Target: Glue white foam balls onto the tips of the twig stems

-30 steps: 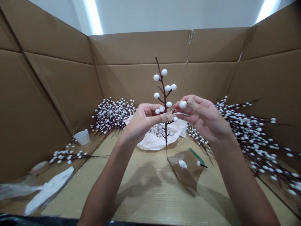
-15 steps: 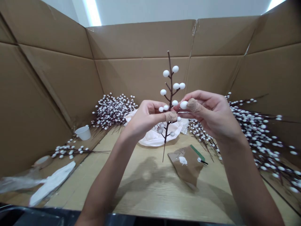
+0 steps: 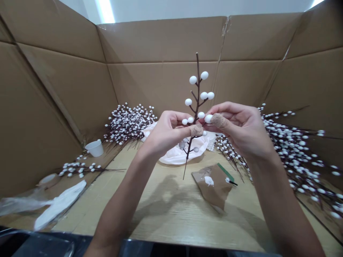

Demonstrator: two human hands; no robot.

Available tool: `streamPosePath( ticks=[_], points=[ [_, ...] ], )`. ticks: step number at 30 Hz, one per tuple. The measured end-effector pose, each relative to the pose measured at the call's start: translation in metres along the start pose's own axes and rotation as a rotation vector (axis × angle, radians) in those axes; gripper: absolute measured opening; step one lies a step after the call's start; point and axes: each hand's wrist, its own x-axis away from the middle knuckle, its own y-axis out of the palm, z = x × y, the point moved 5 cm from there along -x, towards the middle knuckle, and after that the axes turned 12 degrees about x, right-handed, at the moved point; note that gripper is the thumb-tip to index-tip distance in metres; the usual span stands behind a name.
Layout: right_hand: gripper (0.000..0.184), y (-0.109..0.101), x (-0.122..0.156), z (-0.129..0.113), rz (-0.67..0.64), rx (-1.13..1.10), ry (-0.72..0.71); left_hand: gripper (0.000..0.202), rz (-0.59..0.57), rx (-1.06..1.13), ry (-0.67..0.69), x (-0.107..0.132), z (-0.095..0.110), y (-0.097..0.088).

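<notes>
Upright in front of me is an artificial berry branch, a brown stem with several white berries on short twigs. My left hand is closed round its middle, the thumb pressed on the stem. A white berry sits between the thumb and fingers of my right hand, right beside the branch; whether it is seated on a twig is hard to see. Both thumbs wear tan wrappings. Under the hands a white cloth or bag holds loose white berries, partly hidden by the branch and my left hand.
Piles of berry branches lie at the back left and right. A white cup, a tape roll and a white cloth piece are at left. A brown cardboard piece bears white glue-like stuff. Cardboard walls surround the table.
The branch has tilted slightly, its top to the right and its lower tip to the left. The right hand's berry has moved a little left, closer to the stem. Both hands keep their hold.
</notes>
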Motion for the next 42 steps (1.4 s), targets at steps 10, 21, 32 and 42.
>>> streamPosePath(
  ticks=[10,21,32,42],
  points=[
    [0.011,0.005,-0.001,0.008,0.051,-0.028,0.015,0.019,0.030,-0.005,0.041,0.002,0.003,0.000],
    [0.012,0.010,0.000,0.011,0.109,-0.023,0.010,0.019,0.068,0.053,0.074,0.000,0.001,-0.001],
    [0.011,0.014,-0.002,0.020,0.115,-0.065,0.034,0.024,0.080,0.080,0.073,-0.001,-0.001,-0.003],
    [0.016,0.011,-0.004,0.023,0.069,-0.088,0.107,0.023,0.035,-0.012,0.051,-0.002,0.002,-0.005]
  ],
)
